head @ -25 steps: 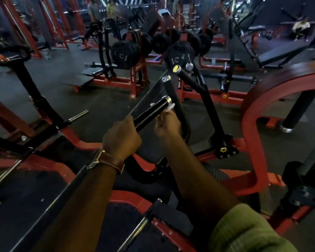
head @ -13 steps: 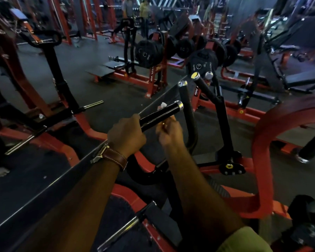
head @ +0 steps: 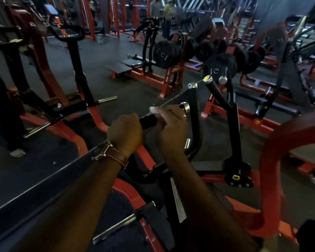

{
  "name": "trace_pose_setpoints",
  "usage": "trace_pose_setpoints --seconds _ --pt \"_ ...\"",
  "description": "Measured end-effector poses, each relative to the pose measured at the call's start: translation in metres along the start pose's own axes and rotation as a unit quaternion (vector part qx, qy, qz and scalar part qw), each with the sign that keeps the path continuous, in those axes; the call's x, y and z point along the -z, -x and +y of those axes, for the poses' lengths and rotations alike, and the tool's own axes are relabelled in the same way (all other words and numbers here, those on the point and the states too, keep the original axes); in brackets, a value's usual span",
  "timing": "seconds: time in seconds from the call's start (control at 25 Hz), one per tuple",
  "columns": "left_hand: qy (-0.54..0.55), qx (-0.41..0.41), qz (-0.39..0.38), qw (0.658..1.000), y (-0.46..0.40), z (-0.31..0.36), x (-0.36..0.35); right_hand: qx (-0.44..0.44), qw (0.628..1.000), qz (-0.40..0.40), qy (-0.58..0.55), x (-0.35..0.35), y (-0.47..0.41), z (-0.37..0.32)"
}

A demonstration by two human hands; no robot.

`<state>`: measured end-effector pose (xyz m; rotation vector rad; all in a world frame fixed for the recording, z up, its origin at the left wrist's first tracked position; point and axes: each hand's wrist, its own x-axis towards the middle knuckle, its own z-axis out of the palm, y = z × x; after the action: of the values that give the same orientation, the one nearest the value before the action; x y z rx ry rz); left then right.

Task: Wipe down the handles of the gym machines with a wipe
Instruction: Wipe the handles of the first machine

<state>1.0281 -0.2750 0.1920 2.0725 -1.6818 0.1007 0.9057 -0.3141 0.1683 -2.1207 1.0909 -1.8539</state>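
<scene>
A black machine handle (head: 149, 121) with a chrome end cap (head: 185, 106) slants up to the right at the middle of the view. My left hand (head: 125, 131), with a brown-strapped watch on the wrist, grips its lower part. My right hand (head: 173, 128) is wrapped over the upper part of the handle with a white wipe (head: 154, 110) under the fingers; a bit of the wipe sticks out at the top left of the hand. Two more black handles with chrome caps, one (head: 192, 95) upright and one (head: 214, 90) slanted, stand just beyond.
The red frame (head: 269, 160) of this machine curves up on the right. A weight-plate rack (head: 171, 50) and other red and black machines fill the floor behind. Two persons (head: 162, 10) stand far back. A bare foot (head: 17, 152) shows at the left edge.
My right hand has come from beneath the handle's end up over it and now covers its upper part with the wipe. The view has swung left. My left hand kept its grip.
</scene>
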Motion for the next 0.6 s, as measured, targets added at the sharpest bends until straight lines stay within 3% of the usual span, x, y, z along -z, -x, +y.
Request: trace_pose_setpoints --seconds 0.08,0.16,0.32,0.52,0.6 --pt "-0.005 -0.020 0.034 0.999 0.004 0.004 0.001 0.099 0.989 -0.090 0.068 -0.013 -0.001 -0.012" --pt "-0.033 -0.012 0.046 0.998 0.009 0.009 0.002 0.131 0.979 -0.122 0.096 -0.008 -0.015 0.008" --pt "-0.065 -0.005 0.031 0.997 0.011 0.012 0.004 0.013 0.990 -0.045 0.135 0.030 -0.052 0.068" --pt "-0.080 -0.037 0.050 0.995 0.014 0.014 0.002 0.176 0.974 -0.117 0.087 0.019 -0.028 0.052" --pt "-0.091 -0.036 0.053 0.994 0.014 0.014 0.001 0.098 0.989 -0.053 0.100 0.034 -0.048 0.070"
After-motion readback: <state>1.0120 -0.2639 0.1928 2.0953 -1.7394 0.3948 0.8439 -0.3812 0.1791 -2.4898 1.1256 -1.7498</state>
